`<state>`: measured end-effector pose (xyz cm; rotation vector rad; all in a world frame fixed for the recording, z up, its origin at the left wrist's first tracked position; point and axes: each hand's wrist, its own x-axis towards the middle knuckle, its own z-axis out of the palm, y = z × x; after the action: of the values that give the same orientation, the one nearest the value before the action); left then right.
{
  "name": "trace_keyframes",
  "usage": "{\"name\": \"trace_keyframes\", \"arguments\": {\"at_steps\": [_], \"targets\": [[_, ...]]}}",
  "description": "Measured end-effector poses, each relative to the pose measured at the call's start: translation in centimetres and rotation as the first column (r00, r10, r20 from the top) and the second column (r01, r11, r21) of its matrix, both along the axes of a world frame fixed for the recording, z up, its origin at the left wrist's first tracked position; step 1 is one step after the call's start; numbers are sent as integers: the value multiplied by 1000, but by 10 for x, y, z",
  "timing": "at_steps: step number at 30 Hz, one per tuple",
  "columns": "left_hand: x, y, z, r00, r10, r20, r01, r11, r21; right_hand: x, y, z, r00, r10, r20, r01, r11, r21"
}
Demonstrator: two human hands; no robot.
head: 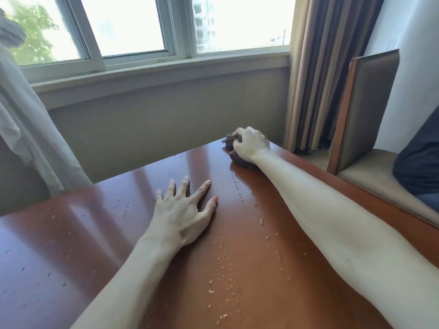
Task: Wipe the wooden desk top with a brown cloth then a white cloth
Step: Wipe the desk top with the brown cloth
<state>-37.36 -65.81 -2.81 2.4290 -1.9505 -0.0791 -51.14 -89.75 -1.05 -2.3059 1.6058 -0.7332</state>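
The glossy reddish wooden desk top (71,245) fills the lower part of the view, dotted with small droplets and pale crumbs (223,264). My right hand (251,144) is stretched to the far right corner, fingers closed around a bunched brown cloth (240,160) that presses on the wood. Most of the cloth is hidden under the hand. My left hand (185,210) lies flat on the middle of the desk, fingers spread, holding nothing. No white cloth is in view.
A window and sill (161,67) run along the wall behind the desk. A sheer curtain (26,129) hangs at the left, brown drapes (318,74) at the right. A padded wooden-framed seat (363,110) stands beside the desk's right edge, with dark fabric (418,162) on it.
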Motion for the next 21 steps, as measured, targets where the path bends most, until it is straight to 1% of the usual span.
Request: {"name": "trace_keyframes", "arguments": {"at_steps": [6,8,11,14,18,21], "targets": [[-2,5,7,1000,14,-15,-14,1000,5,-59,132,12,986,142,83,-151,982,111],[-4,8,10,1000,15,-15,-14,1000,5,-75,171,9,984,166,70,-172,981,91],[-6,11,12,1000,13,-19,-13,1000,-1,-88,200,0,980,181,87,-180,983,-24],[-6,12,10,999,12,-36,-12,1000,-12,-79,173,-1,982,142,125,-137,989,-49],[-4,13,6,999,-1,-53,-1,999,-46,-53,98,-2,994,-15,110,24,996,-86],[-3,9,2,999,-4,-47,0,998,-68,-26,42,1,984,-133,121,141,988,-61]]}}
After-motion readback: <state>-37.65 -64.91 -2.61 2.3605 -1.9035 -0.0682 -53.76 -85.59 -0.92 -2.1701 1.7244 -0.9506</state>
